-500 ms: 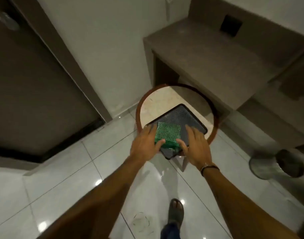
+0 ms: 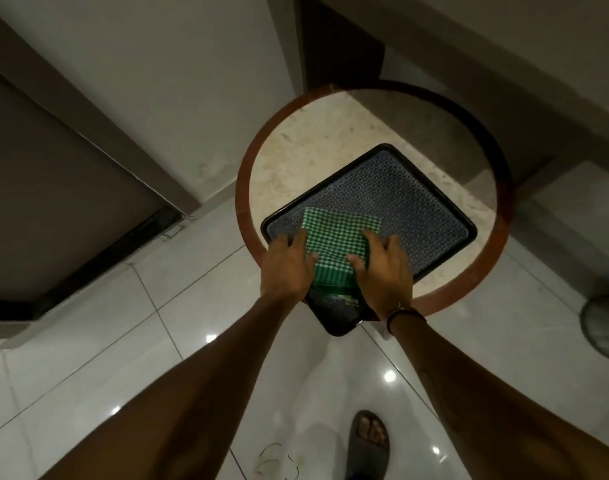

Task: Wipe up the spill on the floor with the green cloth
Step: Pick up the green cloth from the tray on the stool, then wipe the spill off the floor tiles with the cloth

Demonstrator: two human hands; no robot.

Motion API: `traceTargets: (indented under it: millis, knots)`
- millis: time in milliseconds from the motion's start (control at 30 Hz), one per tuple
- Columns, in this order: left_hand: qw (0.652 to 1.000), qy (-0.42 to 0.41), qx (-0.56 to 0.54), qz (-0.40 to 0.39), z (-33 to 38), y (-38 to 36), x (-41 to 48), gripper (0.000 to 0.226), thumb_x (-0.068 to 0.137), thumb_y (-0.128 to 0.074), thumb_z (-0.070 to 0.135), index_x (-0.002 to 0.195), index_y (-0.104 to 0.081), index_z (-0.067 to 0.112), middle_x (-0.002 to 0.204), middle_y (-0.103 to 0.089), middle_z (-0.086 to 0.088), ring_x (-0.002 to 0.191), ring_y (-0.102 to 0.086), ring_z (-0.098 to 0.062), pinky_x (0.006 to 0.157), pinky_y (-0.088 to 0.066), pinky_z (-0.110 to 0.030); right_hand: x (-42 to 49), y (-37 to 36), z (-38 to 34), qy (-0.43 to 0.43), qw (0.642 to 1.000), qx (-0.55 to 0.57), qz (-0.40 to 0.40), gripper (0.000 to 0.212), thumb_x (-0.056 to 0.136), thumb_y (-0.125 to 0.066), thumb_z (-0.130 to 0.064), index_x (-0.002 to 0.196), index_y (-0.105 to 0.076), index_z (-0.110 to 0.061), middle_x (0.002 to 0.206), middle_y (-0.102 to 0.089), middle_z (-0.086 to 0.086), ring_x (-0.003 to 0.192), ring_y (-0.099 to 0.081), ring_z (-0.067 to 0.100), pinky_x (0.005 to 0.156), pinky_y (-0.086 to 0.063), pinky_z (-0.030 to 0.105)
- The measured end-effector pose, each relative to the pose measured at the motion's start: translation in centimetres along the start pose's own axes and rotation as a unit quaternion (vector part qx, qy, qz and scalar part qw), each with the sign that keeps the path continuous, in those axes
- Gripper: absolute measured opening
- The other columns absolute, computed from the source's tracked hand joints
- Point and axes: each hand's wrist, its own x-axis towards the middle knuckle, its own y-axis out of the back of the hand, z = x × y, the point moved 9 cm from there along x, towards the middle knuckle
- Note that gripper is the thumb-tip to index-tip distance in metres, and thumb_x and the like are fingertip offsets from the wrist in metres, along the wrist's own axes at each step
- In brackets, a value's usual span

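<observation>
Over the black square tray [image 2: 417, 202], left hand [image 2: 287, 268] and right hand [image 2: 382, 268] are pinching the green checked cloth [image 2: 337, 233], probably readying it. Pale floor spill [image 2: 279, 459] is waiting below.

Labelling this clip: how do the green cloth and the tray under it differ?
The green cloth is checked; the tray is dark with a black rim. The cloth is smaller, covering part of the tray. The cloth lies on the tray; the tray on the round table, one corner overhanging. Both look rectangular.
</observation>
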Motion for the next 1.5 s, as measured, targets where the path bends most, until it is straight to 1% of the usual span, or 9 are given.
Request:
traceTargets:
  millis: [233, 333, 467, 600, 867, 967, 1100, 1233, 1500]
  knots:
    - [0.981, 0.062, -0.182, 0.035, -0.4, 1.9, 0.0, 0.039, 0.099, -0.061, -0.007, 0.135, -0.069, 0.008, 0.135, -0.077, -0.015, 0.124, -0.074, -0.032, 0.109, -0.06, -0.04, -1.7, 2.6, -2.9, 0.0, 0.994, 0.103, 0.038, 0.039, 0.104, -0.069, -0.005, 0.142, -0.065, -0.014, 0.147, -0.067, 0.013, 0.14, -0.061, 0.033, 0.12, -0.052, 0.052]
    - [0.929, 0.086, -0.357, 0.038, -0.8, 4.8, -3.9, 0.033, 0.099, -0.057, -0.014, 0.12, -0.067, 0.009, 0.136, -0.074, -0.016, 0.129, -0.073, -0.026, 0.109, -0.062, -0.037, -6.3, 5.2, -5.5, 0.015, 0.984, 0.168, 0.06, 0.034, 0.101, -0.072, 0.001, 0.134, -0.071, -0.007, 0.141, -0.069, 0.014, 0.137, -0.064, 0.031, 0.122, -0.05, 0.052]
    - [0.858, 0.109, -0.501, 0.037, -3.0, 10.2, -13.8, 0.036, 0.1, -0.058, -0.009, 0.101, -0.069, 0.025, 0.107, -0.077, 0.003, 0.083, -0.079, -0.002, 0.059, -0.058, -0.01, -16.7, 8.4, -9.6, 0.004, 0.958, 0.276, 0.081, 0.029, 0.101, -0.07, 0.006, 0.127, -0.074, -0.005, 0.134, -0.072, 0.008, 0.132, -0.066, 0.025, 0.12, -0.054, 0.044]
    - [0.816, 0.122, -0.566, 0.004, -7.9, 13.9, -25.4, 0.037, 0.096, -0.064, -0.007, 0.099, -0.072, 0.029, 0.109, -0.08, -0.001, 0.095, -0.077, -0.016, 0.065, -0.062, -0.022, -29.7, 8.4, -13.9, -0.021, 0.928, 0.36, 0.091, 0.03, 0.1, -0.074, 0.004, 0.115, -0.079, -0.022, 0.122, -0.077, -0.008, 0.115, -0.076, 0.005, 0.097, -0.063, 0.021]
    - [0.851, 0.121, -0.506, -0.074, -20.9, 14.0, -44.8, 0.033, 0.099, -0.062, -0.007, 0.094, -0.077, 0.023, 0.11, -0.073, 0.001, 0.102, -0.07, -0.014, 0.061, -0.058, -0.012, -50.9, -1.5, -18.1, -0.104, 0.93, 0.335, 0.109, 0.034, 0.1, -0.073, 0.002, 0.106, -0.078, -0.031, 0.12, -0.076, -0.006, 0.108, -0.071, -0.004, 0.1, -0.065, 0.034]
    - [0.85, 0.154, -0.495, -0.089, -25.7, 10.2, -49.4, 0.028, 0.098, -0.062, -0.009, 0.104, -0.078, 0.013, 0.11, -0.073, 0.0, 0.106, -0.068, -0.02, 0.074, -0.058, -0.024, -56.4, -6.8, -16.5, -0.147, 0.924, 0.339, 0.094, 0.026, 0.098, -0.074, 0.007, 0.112, -0.08, -0.015, 0.126, -0.078, 0.01, 0.119, -0.073, 0.028, 0.103, -0.065, 0.05]
    - [0.882, 0.153, -0.435, -0.097, -30.7, 3.5, -53.5, 0.026, 0.102, -0.061, -0.009, 0.097, -0.076, 0.011, 0.117, -0.076, -0.006, 0.105, -0.069, -0.014, 0.07, -0.056, -0.006, -61.0, -14.5, -11.5, -0.197, 0.925, 0.313, 0.09, 0.021, 0.1, -0.074, 0.006, 0.116, -0.08, -0.005, 0.122, -0.079, 0.011, 0.118, -0.073, 0.034, 0.102, -0.064, 0.056]
    - [0.911, 0.147, -0.365, -0.124, -36.1, -6.3, -56.5, 0.019, 0.099, -0.064, -0.01, 0.108, -0.078, 0.0, 0.127, -0.075, -0.015, 0.125, -0.07, -0.029, 0.113, -0.059, -0.043, -64.3, -24.1, -4.4, -0.222, 0.932, 0.283, 0.049, 0.025, 0.098, -0.077, 0.003, 0.12, -0.079, -0.008, 0.121, -0.075, -0.001, 0.122, -0.069, 0.028, 0.105, -0.063, 0.049]
    - [0.948, 0.116, -0.233, -0.181, -43.1, -22.5, -59.4, 0.031, 0.096, -0.068, -0.006, 0.12, -0.076, 0.014, 0.126, -0.074, -0.005, 0.125, -0.071, -0.03, 0.114, -0.057, -0.051, -66.8, -39.1, 7.2, -0.235, 0.945, 0.222, -0.051, 0.035, 0.093, -0.083, 0.003, 0.123, -0.079, -0.016, 0.121, -0.08, 0.0, 0.117, -0.072, 0.015, 0.109, -0.063, 0.046]
